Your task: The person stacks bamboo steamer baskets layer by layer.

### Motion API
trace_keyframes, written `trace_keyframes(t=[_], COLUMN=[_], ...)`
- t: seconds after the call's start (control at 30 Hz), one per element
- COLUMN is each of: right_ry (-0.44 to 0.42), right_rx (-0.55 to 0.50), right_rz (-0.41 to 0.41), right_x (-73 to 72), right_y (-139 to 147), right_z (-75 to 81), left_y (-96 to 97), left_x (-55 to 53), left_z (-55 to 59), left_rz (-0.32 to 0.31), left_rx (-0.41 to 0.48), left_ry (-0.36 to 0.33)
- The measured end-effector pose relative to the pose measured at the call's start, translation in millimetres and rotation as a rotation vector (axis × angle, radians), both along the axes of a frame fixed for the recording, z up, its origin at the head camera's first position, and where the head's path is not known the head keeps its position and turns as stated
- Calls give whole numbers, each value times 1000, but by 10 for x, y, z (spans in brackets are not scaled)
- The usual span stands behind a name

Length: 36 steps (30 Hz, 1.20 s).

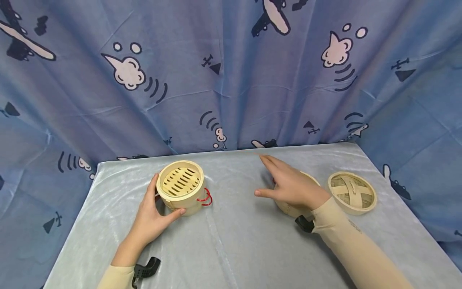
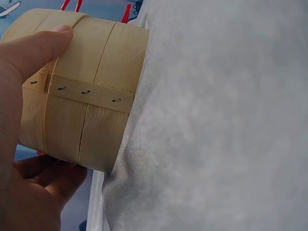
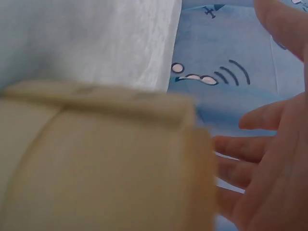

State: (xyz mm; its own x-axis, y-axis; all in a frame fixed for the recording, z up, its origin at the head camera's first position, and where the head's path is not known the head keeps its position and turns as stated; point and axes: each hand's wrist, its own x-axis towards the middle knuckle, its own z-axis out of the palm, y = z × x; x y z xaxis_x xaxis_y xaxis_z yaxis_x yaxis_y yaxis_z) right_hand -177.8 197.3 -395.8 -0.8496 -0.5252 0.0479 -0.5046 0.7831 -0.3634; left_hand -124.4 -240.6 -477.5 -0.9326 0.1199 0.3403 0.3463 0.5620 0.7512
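Observation:
My left hand (image 1: 149, 220) grips a small round bamboo steamer (image 1: 180, 180) on the left of the table, thumb on the near side and fingers around the far side. Its slatted inside faces up, and red loops (image 1: 206, 197) stick out on its right. In the left wrist view, seams and staples show on the steamer wall (image 2: 103, 53). My right hand (image 1: 292, 186) hovers over a second bamboo basket (image 1: 287, 208), fingers extended and thumb apart, hiding most of it. The right wrist view shows that basket (image 3: 106, 168) blurred, beside the spread fingers (image 3: 245, 147).
A round woven bamboo lid (image 1: 355, 192) lies at the right of the table, close to the second basket. Pale grey cloth (image 1: 231, 241) covers the tabletop. Behind it hangs a blue patterned curtain (image 1: 238, 80).

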Motion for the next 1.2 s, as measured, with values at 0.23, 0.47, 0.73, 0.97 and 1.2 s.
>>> trace_keyframes(t=[0.23, 0.47, 0.73, 0.97, 1.2], right_ry=[38, 36, 33, 31, 14], right_rx=[15, 31, 40, 31, -2], right_rz=[-30, -75, -111, -128, -136], right_x=[48, 99, 182, 228, 278], right_y=[140, 336, 552, 696, 809], right_z=[-105, -136, -162, -217, -258], left_y=[-35, -33, -15, -10, -7], left_x=[2, 6, 13, -2, 2], left_z=[-35, -28, -14, -24, -15], left_rz=[-6, -15, -3, -4, 0], left_rx=[13, 11, -1, -1, -10], left_ry=[13, 11, 2, 5, 1])
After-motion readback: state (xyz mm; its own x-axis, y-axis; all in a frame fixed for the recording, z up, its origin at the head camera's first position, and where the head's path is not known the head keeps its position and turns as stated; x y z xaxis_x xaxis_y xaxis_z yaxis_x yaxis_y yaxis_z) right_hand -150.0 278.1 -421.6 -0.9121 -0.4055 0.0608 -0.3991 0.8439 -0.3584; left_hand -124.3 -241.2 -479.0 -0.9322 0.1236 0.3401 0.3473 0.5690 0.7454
